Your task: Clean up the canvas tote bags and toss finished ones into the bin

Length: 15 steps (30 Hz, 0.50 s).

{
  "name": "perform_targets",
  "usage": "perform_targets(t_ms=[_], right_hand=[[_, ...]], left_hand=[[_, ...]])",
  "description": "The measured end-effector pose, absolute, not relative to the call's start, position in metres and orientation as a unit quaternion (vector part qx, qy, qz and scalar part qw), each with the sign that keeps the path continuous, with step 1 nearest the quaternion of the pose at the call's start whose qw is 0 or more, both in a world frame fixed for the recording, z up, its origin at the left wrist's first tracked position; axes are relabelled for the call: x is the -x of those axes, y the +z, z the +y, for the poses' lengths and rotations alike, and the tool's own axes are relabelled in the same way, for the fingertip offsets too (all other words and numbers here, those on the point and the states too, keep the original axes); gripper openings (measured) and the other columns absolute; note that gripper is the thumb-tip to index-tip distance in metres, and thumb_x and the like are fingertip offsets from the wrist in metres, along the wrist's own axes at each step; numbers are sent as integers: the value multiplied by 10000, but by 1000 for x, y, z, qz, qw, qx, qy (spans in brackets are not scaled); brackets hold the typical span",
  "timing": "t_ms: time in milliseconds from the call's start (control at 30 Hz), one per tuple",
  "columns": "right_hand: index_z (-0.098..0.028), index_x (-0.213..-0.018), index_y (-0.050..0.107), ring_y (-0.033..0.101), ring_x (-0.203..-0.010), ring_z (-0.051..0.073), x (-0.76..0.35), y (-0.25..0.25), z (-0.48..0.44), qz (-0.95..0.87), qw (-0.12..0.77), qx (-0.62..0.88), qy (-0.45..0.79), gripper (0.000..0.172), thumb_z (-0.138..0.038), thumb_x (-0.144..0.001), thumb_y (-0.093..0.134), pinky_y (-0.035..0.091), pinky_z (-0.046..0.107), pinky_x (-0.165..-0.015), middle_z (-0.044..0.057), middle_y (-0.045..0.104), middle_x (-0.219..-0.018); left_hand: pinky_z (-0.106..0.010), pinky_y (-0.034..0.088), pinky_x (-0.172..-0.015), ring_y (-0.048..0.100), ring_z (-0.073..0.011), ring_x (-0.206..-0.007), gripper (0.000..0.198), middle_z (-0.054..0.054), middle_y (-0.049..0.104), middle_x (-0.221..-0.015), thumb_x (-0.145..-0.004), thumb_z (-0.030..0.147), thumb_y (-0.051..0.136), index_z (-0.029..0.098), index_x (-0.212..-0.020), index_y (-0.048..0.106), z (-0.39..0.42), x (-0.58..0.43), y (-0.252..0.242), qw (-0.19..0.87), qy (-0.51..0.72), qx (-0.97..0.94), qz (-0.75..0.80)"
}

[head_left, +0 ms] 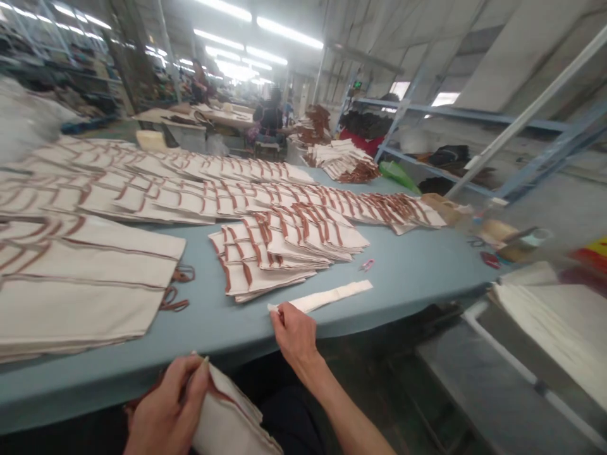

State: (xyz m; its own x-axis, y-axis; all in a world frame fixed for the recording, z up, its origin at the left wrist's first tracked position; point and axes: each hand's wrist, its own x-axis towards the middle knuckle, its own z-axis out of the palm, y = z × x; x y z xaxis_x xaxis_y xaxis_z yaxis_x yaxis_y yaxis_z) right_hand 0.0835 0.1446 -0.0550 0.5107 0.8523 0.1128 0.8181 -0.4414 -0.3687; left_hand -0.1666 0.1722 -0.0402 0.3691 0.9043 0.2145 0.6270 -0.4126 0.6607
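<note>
My left hand (171, 401) is closed on the edge of a cream fabric piece (232, 414) with brown trim, held below the table's front edge. Its thumb and forefinger pinch the cloth at the top. Over the edge of the blue-green table (403, 268), my right hand (294, 332) pinches the near end of a narrow white strip (334, 296), which lies along the table top. Just beyond the strip rests a small pair of pink-handled thread snips (367, 265). A fanned stack of cream pieces with brown edging (284, 243) lies behind my right hand.
Larger cream pieces (90, 278) with brown cords cover the table's left side. Long overlapping rows (190, 193) stretch across behind. At right stand a white stack (554, 328) and blue metal shelving (484, 114). A person (270, 117) is farther back.
</note>
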Motion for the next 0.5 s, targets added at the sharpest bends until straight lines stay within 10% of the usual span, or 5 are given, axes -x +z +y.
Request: perform_targets(t_ms=[200, 500], right_hand=[[-231, -909, 714, 741, -815, 194, -18, -43, 169, -541, 253, 792, 128, 183, -334, -1012, 602, 371, 265, -663, 26, 802, -877], [-227, -1009, 712, 722, -709, 134, -60, -38, 138, -565, 287, 754, 174, 221, -306, -1048, 509, 480, 212, -668, -28, 775, -818]], left_hand=[[-322, 596, -687, 804, -272, -754, 415, -56, 822, -796, -950, 484, 437, 194, -1154, 653, 185, 150, -32, 295, 275, -756, 515], [-306, 547, -686, 761, -250, -715, 341, -29, 786, -756, -940, 483, 460, 236, -931, 696, 199, 146, -43, 326, 251, -748, 520]])
